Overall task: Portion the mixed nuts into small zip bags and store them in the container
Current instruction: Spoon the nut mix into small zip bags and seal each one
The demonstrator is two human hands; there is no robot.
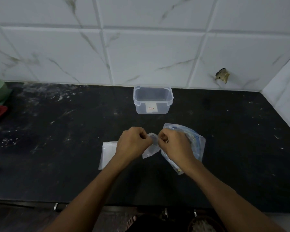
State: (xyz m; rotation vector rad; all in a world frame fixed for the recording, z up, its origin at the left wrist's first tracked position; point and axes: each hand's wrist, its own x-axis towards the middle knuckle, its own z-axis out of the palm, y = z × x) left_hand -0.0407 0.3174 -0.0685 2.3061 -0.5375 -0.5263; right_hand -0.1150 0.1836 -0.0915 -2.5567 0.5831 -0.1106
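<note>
My left hand (132, 144) and right hand (173, 144) pinch mouth of small zip bag (151, 148) at frame centre; nut pack (193, 139) just right; container (153, 99) above, uncovered; risk: thin film slips, seal stays stuck.

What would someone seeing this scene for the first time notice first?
Two hands, the left hand and right hand, meet at the middle of the black stone counter, both pinching the top of a small clear plastic zip bag. Behind them, near the white marbled tile wall, stands an open, empty clear plastic container.
</note>
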